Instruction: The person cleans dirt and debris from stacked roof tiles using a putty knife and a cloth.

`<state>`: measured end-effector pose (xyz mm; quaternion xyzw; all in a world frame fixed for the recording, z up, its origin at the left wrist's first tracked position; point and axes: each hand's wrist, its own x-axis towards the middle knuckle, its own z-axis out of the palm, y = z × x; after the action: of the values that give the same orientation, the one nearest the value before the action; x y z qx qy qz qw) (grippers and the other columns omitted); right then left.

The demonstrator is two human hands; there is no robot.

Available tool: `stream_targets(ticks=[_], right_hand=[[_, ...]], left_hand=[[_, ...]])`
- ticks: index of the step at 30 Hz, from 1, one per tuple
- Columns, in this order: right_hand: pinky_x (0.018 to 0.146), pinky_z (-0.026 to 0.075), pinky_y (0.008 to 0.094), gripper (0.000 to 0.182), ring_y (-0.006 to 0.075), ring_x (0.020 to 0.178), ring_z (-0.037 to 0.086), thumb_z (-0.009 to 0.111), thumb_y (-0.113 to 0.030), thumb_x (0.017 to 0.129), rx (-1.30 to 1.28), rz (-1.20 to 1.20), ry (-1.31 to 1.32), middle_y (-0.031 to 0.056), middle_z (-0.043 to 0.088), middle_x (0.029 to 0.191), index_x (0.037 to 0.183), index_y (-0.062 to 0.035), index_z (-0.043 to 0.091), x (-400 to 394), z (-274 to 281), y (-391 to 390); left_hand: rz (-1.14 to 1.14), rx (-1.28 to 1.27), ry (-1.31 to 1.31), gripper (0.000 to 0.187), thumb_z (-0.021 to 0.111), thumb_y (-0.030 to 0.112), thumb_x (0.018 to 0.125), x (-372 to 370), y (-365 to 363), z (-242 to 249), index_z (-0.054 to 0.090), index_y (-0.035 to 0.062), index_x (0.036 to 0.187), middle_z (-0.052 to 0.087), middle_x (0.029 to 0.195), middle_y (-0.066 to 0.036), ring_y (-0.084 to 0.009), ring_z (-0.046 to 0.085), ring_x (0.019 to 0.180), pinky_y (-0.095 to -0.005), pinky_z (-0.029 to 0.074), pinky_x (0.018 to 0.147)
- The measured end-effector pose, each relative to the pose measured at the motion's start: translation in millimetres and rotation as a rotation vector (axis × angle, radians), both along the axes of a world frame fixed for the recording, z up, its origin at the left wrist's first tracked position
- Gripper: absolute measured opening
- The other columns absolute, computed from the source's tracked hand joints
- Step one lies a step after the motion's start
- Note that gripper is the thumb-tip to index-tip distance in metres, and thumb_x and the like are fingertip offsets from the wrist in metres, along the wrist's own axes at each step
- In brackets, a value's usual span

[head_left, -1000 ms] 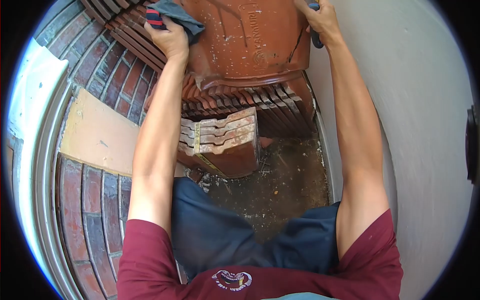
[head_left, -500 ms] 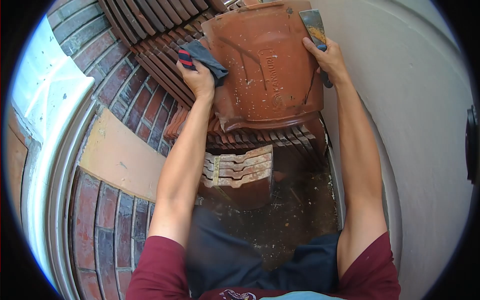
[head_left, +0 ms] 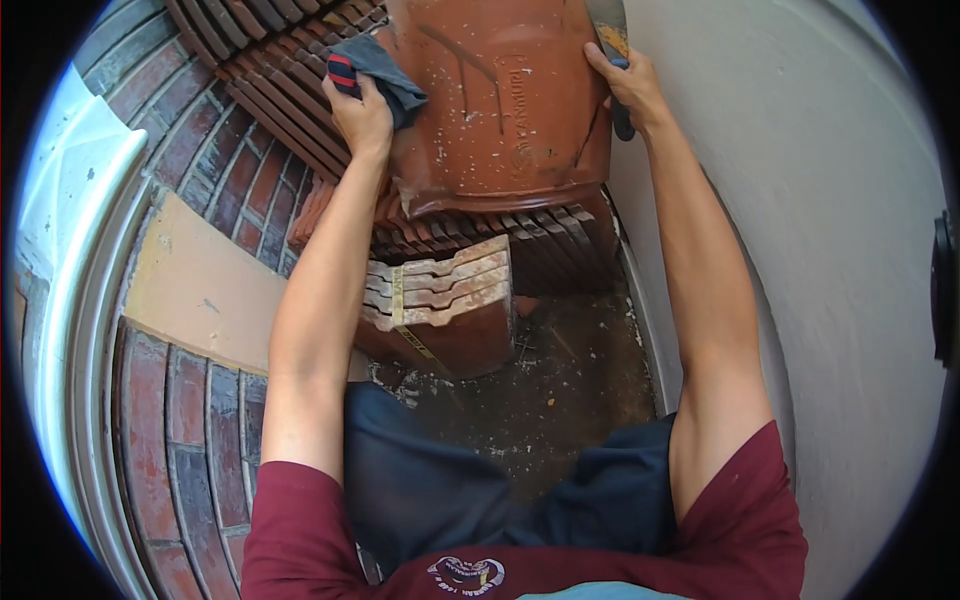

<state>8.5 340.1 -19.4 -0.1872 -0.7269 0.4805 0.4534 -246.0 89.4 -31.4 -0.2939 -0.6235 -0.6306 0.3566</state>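
A large orange-brown clay roof tile [head_left: 470, 130] with raised lettering and white specks rests on top of stacked tiles. At its left edge, my left hand [head_left: 362, 122] is closed on a grey cloth [head_left: 385, 80], together with a red-and-black striped piece [head_left: 343, 74] that looks like a handle. The cloth touches the tile's left side. On the opposite edge, my right hand [head_left: 632, 88] grips a putty knife [head_left: 622, 120]; its worn, stained blade points upward. The right fingers are against the tile's right side.
Rows of stacked roof tiles [head_left: 285, 110] lie beneath and to the left. A taped bundle of tiles [head_left: 440, 320] stands on the dirty floor [head_left: 540, 400] before my knees. A brick wall [head_left: 200, 430] is on the left, a smooth pale wall [head_left: 800, 200] on the right.
The whole view has shifted, so the tile and both hands appear higher and further left. Both hands keep their holds at the tile's edges.
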Motion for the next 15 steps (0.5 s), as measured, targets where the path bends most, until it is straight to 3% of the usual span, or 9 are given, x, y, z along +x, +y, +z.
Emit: stream_targets(ticks=[4, 7, 12, 15], right_hand=[[0.046, 0.049, 0.0291, 0.056, 0.0123, 0.061, 0.06, 0.083, -0.052, 0.084, 0.01, -0.016, 0.061, 0.0008, 0.062, 0.078, 0.107, -0.0016, 0.072, -3.5, -2.8, -2.3], [0.047, 0.048, 0.0267, 0.063, 0.011, 0.064, 0.06, 0.082, -0.054, 0.085, 0.011, 0.005, -0.008, 0.0017, 0.066, 0.085, 0.118, -0.0013, 0.071, -2.9, -4.1, 3.9], [0.047, 0.047, 0.0262, 0.057, 0.0092, 0.059, 0.056, 0.083, -0.053, 0.084, 0.03, 0.019, -0.097, -0.0009, 0.064, 0.079, 0.111, -0.0041, 0.072, -3.5, -1.6, -10.2], [0.048, 0.046, 0.0255, 0.055, 0.0081, 0.06, 0.056, 0.083, -0.053, 0.085, 0.049, 0.04, -0.117, -0.0021, 0.063, 0.078, 0.109, -0.005, 0.072, -24.8, -5.0, -13.0]], left_hand=[[-0.056, 0.051, -0.022, 0.042, 0.064, 0.029, 0.1, -2.3, 4.2, -1.9, 0.052, 0.0041, 0.131, 0.071, 0.109, -0.023, -0.0412, 0.068, 0.103, -0.0456, 0.05, 0.09], [-0.071, 0.054, -0.032, 0.04, 0.064, 0.028, 0.1, -2.6, 3.2, 1.2, 0.053, 0.0041, 0.13, 0.072, 0.109, -0.022, -0.0389, 0.069, 0.103, -0.0448, 0.051, 0.091], [0.065, 0.018, 0.002, 0.033, 0.064, 0.015, 0.095, 4.8, -15.6, 13.6, 0.055, 0.0019, 0.124, 0.072, 0.107, -0.023, -0.0401, 0.069, 0.103, -0.0442, 0.052, 0.09], [0.098, 0.015, -0.018, 0.031, 0.065, 0.016, 0.095, 3.7, -22.2, 0.3, 0.055, 0.0014, 0.12, 0.071, 0.1, -0.021, -0.037, 0.069, 0.095, -0.0432, 0.052, 0.088]])
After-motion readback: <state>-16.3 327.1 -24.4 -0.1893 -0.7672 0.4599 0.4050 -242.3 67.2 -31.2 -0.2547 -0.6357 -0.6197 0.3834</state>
